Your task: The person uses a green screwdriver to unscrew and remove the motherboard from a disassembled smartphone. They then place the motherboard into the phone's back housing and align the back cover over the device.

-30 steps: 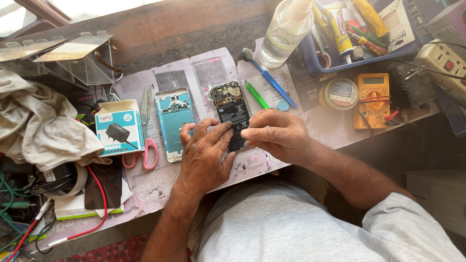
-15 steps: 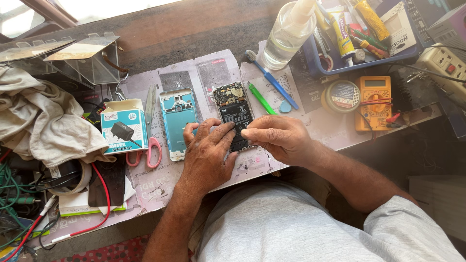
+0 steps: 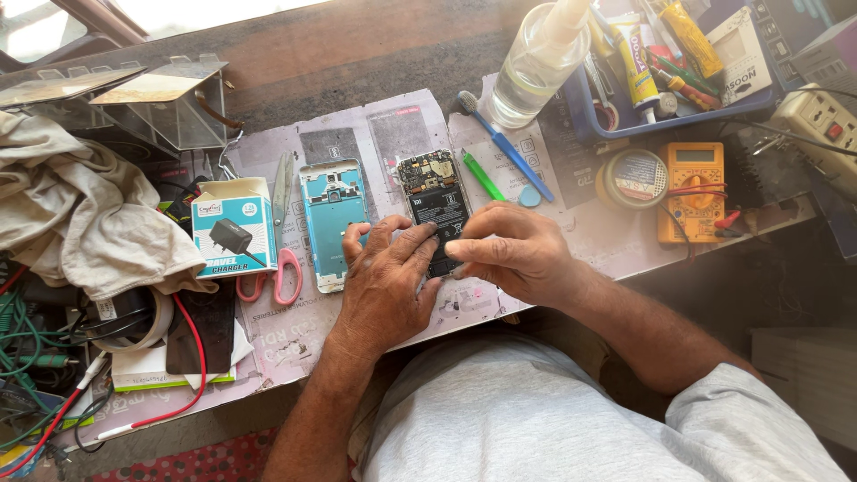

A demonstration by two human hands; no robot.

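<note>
Grey, worn wood makes up the workbench [image 3: 357,54], and a pale printed mat [image 3: 295,330] covers its middle down to the near edge. A crumpled beige cloth [image 3: 80,214] is heaped at the left edge, with a tangle of red and green wires [image 3: 36,357] below it near the front left corner. Toward the back right corner a blue plastic tray [image 3: 678,112] holds glue tubes, screwdrivers and a small carton, packed close together; a clear spray bottle [image 3: 536,62] stands just beside its left wall. A yellow multimeter [image 3: 692,192] lies in front of the tray, next to a round tin [image 3: 632,177].

On the middle of the mat lies the opened phone [image 3: 433,201], its circuit board and black battery facing up. The left hand [image 3: 384,286] rests flat on the mat at the phone's lower left, fingers [image 3: 406,243] slightly spread with their tips touching the battery's lower part. The right hand [image 3: 518,254] comes in from the right, its fingers pressed together and curled over the phone's lower end; thumb and forefinger pinch at that end, though I cannot tell whether they grip a small tool.

Just left of the phone lies a teal back frame [image 3: 330,214], then pink-handled scissors [image 3: 281,241] and a small charger box [image 3: 234,225]. A green pry tool [image 3: 482,175] and a blue brush [image 3: 500,143] lie just right of the phone's top.
</note>
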